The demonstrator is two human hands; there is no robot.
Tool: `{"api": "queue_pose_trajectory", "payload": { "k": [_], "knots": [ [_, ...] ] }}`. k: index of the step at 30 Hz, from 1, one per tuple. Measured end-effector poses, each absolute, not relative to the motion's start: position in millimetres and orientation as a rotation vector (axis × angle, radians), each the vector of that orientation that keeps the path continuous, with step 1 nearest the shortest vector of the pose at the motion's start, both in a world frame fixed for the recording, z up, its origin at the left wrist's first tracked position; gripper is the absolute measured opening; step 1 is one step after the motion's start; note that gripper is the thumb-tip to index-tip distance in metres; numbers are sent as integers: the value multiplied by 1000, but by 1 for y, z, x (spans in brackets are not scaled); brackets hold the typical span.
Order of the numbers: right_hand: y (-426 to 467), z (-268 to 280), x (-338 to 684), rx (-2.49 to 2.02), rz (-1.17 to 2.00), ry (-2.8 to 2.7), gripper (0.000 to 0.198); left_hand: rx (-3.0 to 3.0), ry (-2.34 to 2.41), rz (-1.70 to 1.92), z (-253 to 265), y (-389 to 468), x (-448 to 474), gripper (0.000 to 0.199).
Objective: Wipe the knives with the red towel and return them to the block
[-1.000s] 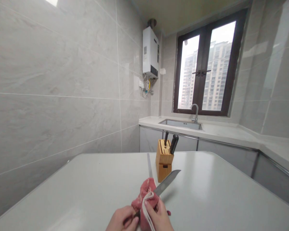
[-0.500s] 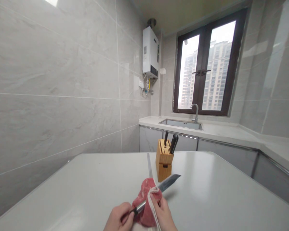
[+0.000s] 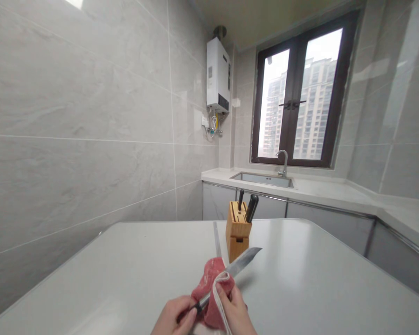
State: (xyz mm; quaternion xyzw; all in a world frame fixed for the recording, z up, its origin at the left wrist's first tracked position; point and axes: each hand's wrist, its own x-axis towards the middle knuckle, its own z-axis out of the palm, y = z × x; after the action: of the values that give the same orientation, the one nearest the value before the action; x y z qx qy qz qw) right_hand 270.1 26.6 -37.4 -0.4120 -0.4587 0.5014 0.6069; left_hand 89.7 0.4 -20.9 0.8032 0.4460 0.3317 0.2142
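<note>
A kitchen knife point(image 3: 243, 262) is held above the table, its blade slanting up and to the right. My left hand point(image 3: 175, 314) is closed round its dark handle. Folded about the blade near the handle is a red cloth point(image 3: 212, 274) with a white edge. My right hand point(image 3: 233, 309) pinches this cloth against the blade, fingers closed. Only the outer part of the blade and its tip show beyond the cloth. Behind the blade stands a wooden knife block point(image 3: 238, 230) with dark-handled knives in its slots.
The white table point(image 3: 143, 265) spreads out on both sides of my hands. Beyond it runs a counter point(image 3: 321, 188) with a sink point(image 3: 261, 180) and a faucet point(image 3: 283, 163) under a window. A white water heater point(image 3: 217, 77) hangs on the wall.
The knife has tilted slightly, so its tip sits a little higher and its flat looks brighter. Both hands keep their hold, nearly in the same place.
</note>
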Motion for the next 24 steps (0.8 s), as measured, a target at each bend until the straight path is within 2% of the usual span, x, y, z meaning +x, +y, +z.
{"api": "queue_pose_trajectory", "payload": {
  "k": [7, 11, 17, 20, 24],
  "knots": [
    [12, -31, 262, -824, 1273, -1293, 39, 2164, 1143, 865, -24, 0, 91, 44],
    [10, -30, 259, -792, 1324, -1274, 43, 2121, 1074, 844, -20, -2, 92, 49],
    [9, -29, 258, -811, 1345, -1262, 37, 2096, 1032, 835, -15, -5, 94, 46],
    [9, -28, 260, -883, 1298, -1270, 31, 2128, 1053, 862, -17, -3, 93, 46],
    [9, -23, 263, -1018, 1213, -1249, 35, 2129, 1114, 951, -22, -1, 90, 46]
  ]
}}
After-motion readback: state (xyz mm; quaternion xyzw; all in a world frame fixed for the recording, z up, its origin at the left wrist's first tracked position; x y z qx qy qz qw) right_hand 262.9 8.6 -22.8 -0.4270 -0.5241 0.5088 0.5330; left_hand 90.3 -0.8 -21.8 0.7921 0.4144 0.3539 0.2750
